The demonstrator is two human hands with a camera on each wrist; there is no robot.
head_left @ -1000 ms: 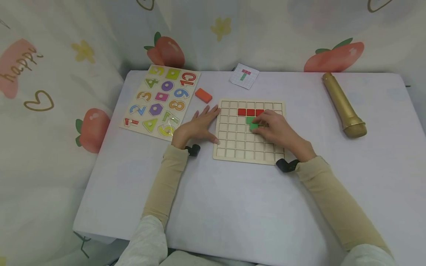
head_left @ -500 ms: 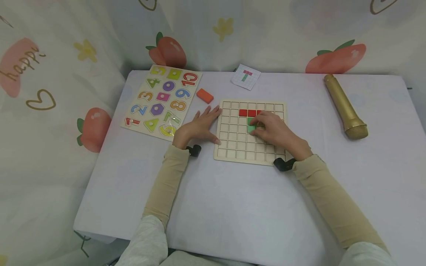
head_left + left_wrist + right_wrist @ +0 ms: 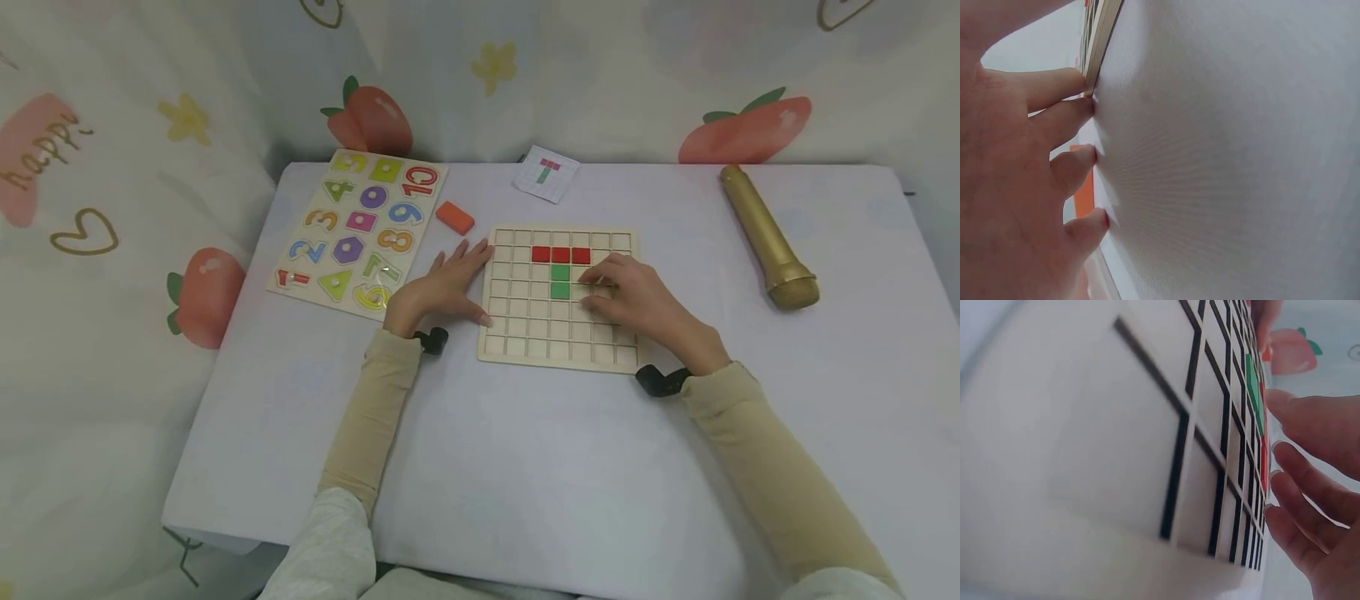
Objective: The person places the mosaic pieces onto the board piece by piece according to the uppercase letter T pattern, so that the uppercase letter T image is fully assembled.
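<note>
A wooden grid board [image 3: 517,346] lies on the table. Three red square tiles [image 3: 560,255] sit side by side in one row, and two green square tiles [image 3: 560,273] run down from the middle red one. My left hand [image 3: 441,290] is spread at the board's left edge, its thumb and index fingertip touching the rim. Just right of the green tiles, my right hand [image 3: 645,302] hovers over the grid with thumb and fingers apart. Nothing shows between its fingertips in the right wrist view, where the green tiles [image 3: 1254,394] stand beyond them.
A number-and-shape puzzle board [image 3: 360,221] lies to the left, with an orange block [image 3: 454,217] beside it. Behind the grid is a small pattern card [image 3: 547,174] with a T drawn on it. A gold microphone [image 3: 768,237] lies at the right.
The lower green tile has gone down into its cell below the first green one. My right hand has let go of it and moved right, its fingers parted.
</note>
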